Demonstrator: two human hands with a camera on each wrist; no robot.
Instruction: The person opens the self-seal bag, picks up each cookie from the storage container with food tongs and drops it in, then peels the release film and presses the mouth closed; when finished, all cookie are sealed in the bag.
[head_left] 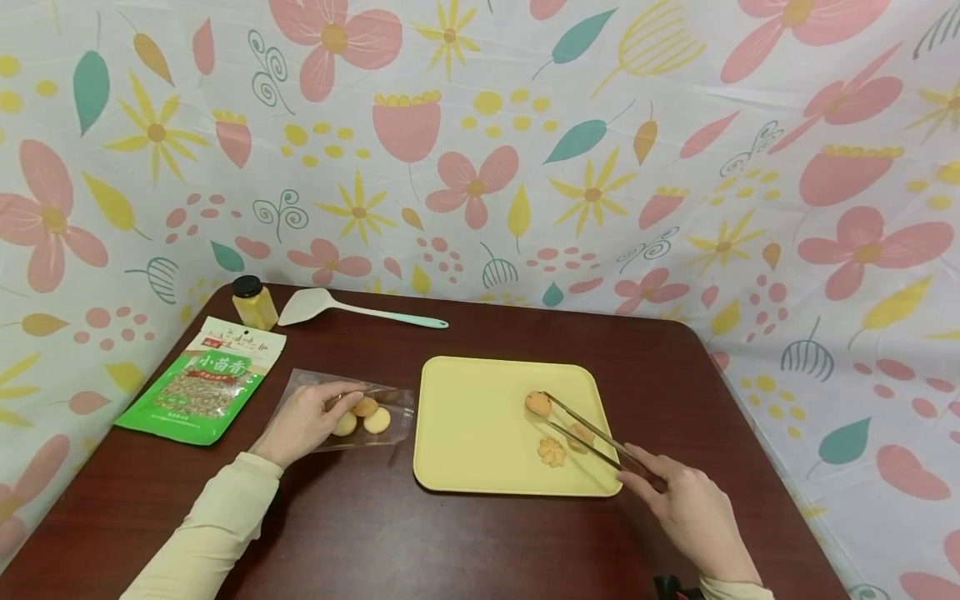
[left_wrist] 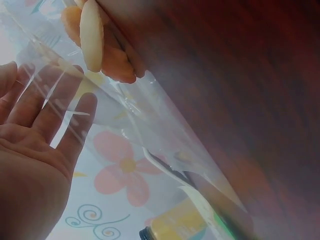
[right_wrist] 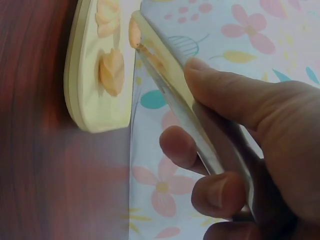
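Note:
My left hand (head_left: 311, 417) holds a clear plastic bag (head_left: 401, 421) at its upper film; in the left wrist view the film crosses the spread fingers (left_wrist: 65, 97). Inside the bag lie several round cookies (head_left: 377, 420), pale and golden. With my right hand (head_left: 690, 504) I grip metal tongs (head_left: 592, 450) between thumb and fingers. Their tips close around a round golden cookie (head_left: 536, 405) over the yellow tray (head_left: 472, 417). A flower-shaped cookie (head_left: 552, 452) rests on the tray, and another cookie (head_left: 580, 437) sits partly behind the tongs.
At the left stands a green and white spice packet (head_left: 206, 383) lying flat, with a yellow jar (head_left: 255, 303) with a black lid behind it. A white spatula (head_left: 307, 305) with a mint handle lies along the back of the dark wooden table (head_left: 360, 517). Flowered cloth surrounds the table.

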